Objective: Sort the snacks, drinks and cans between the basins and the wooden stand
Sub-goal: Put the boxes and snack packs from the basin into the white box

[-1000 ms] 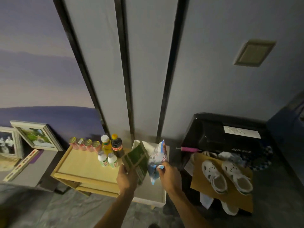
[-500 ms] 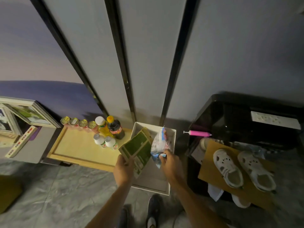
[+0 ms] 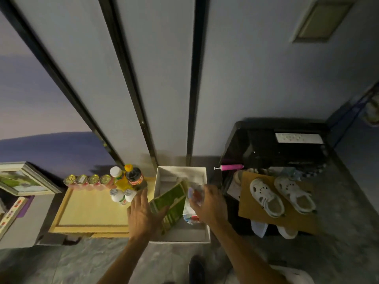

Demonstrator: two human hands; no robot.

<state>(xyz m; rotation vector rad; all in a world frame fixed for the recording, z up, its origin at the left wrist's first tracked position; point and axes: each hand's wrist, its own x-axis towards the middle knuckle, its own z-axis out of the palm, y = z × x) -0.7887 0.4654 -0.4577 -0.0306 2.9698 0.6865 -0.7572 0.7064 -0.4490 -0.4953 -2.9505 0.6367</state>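
Observation:
My left hand (image 3: pixel 143 214) holds a green snack packet (image 3: pixel 171 201) by its lower left side, over the white basin (image 3: pixel 162 177). My right hand (image 3: pixel 209 203) grips a white and blue snack bag (image 3: pixel 189 214) just right of the green packet, inside the basin. To the left stands the wooden stand (image 3: pixel 88 212). Along its back edge sit several cans (image 3: pixel 88 180), a yellow drink bottle (image 3: pixel 119 179), a dark cola bottle (image 3: pixel 133 176) and two small white bottles (image 3: pixel 121 195).
A black cabinet (image 3: pixel 274 148) stands at the right with a pink pump (image 3: pixel 230 167) beside it and white shoes (image 3: pixel 281 196) on a brown cardboard sheet (image 3: pixel 256 208). A framed picture (image 3: pixel 24 179) leans at the far left. My shoe (image 3: pixel 195 267) shows on the grey floor below.
Both hands have lowered with their packets towards the basin, the green packet tilting flatter. The view has tipped further down and closer.

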